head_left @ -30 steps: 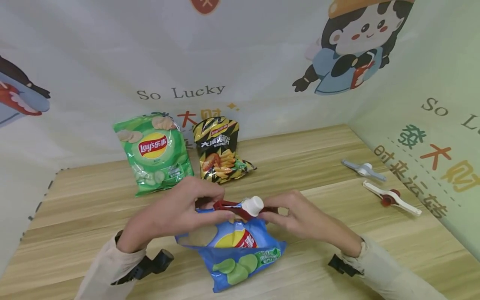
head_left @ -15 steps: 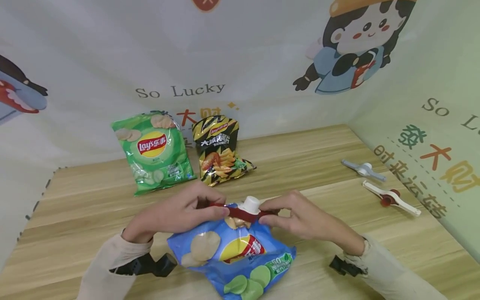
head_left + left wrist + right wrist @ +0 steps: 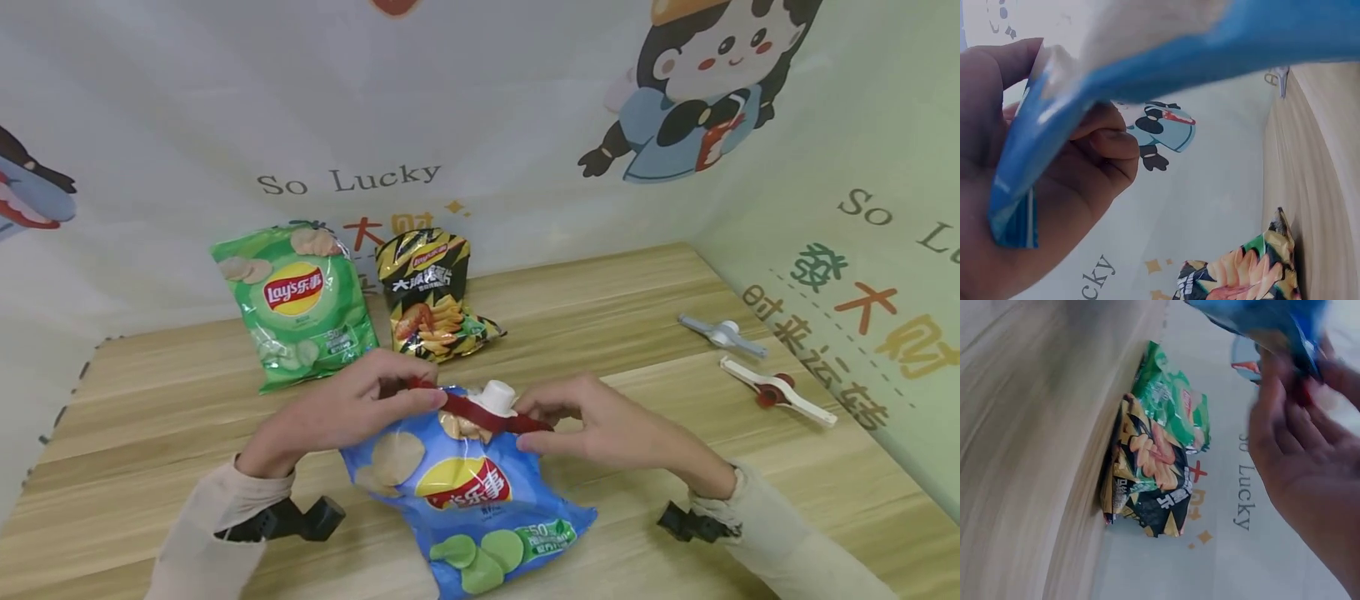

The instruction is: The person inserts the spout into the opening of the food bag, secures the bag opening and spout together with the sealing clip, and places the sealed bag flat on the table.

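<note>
A dark red sealing clip with a white spout cap (image 3: 495,397) lies across the top edge of a blue chip bag (image 3: 480,517). At the clip's left end, my left hand (image 3: 360,400) pinches it between thumb and fingers. My right hand (image 3: 600,425) grips the right end the same way. In the left wrist view, the blue bag (image 3: 1041,137) crosses in front of the left palm and hides part of the fingers. A bit of red clip (image 3: 1302,394) shows between the right fingers in the right wrist view, where the bag is blurred.
A green chip bag (image 3: 300,308) and a black-and-yellow chip bag (image 3: 427,296) lean against the back wall. On the right of the wooden table (image 3: 585,317) lie a grey-blue clip (image 3: 723,335) and a white clip with a red cap (image 3: 780,390).
The blue bag has gone from folded over to spread out, its printed front now facing up. The clip has turned from upright to lying flatter along the bag's top, with both hands still holding it.
</note>
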The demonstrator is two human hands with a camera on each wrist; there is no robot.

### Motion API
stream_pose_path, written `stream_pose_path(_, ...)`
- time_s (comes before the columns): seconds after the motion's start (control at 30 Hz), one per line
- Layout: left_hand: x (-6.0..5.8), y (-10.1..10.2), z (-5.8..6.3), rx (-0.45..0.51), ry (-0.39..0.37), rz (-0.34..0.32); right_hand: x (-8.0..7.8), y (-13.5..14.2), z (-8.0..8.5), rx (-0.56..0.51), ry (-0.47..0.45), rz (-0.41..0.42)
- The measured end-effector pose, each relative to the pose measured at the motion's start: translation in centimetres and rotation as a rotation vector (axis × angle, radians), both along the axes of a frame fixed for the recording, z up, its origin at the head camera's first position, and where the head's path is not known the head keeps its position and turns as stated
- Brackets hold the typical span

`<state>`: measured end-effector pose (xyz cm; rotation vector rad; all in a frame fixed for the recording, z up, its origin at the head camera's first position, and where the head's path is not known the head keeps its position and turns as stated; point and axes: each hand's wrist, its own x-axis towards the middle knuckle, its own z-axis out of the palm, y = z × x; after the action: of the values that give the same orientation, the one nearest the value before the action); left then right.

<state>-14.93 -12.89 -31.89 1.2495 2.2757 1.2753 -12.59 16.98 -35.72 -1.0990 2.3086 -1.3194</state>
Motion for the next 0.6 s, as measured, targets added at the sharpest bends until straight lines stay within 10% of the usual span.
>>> stream_pose_path(0.27, 0.2, -0.5, 0.3, -0.044, 0.068, 0.076, -0.7, 0.9, 0.5, 0.03, -0.081, 0.081)
stream_pose_path(0.6, 1.9, 1.8, 0.5, -0.076, 0.324, 0.151, 0.8, -1.0, 0.3, 0.024, 0.075, -0.138)
